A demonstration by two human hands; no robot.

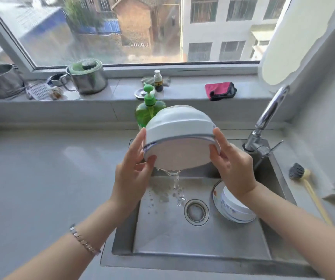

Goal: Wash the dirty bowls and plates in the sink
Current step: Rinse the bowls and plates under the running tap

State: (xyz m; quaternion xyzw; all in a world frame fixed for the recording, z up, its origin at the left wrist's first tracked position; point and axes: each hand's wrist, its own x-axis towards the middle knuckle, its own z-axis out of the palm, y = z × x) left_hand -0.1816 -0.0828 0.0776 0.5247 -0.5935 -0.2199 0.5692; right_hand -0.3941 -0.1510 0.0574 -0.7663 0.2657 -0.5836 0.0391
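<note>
**Wet bowl tipped over the sink, pinched at the rim by both hands**

Nearest, inside the sink (182, 261) toward its right edge, a second bowl (235, 211) sits on a plate (216, 194), just beside the drain (196, 212). Both look still to be washed.

Above the basin's back half, the white bowl (180, 128) is held tilted, its mouth facing the person. Water (177, 188) spills from its low lip onto the sink floor. The left hand (134, 174) grips the left rim, thumb on the lip and fingers along the outer wall; the right hand (231, 166) does the same on the opposite side.

The bowl looks like glazed ceramic — stiff, fairly weighty and breakable, and slick while wet. Opposite points on the rim are the sound place to hold it, since the smooth wall offers little purchase and the steel basin below is hard.

Farther off, a dish brush (304, 178) lies on the counter beside the sink's right edge. A green soap bottle (145, 114) stands at the counter's back edge — partly behind the bowl — and the faucet (269, 114) rises from the sink's back right corner.
</note>
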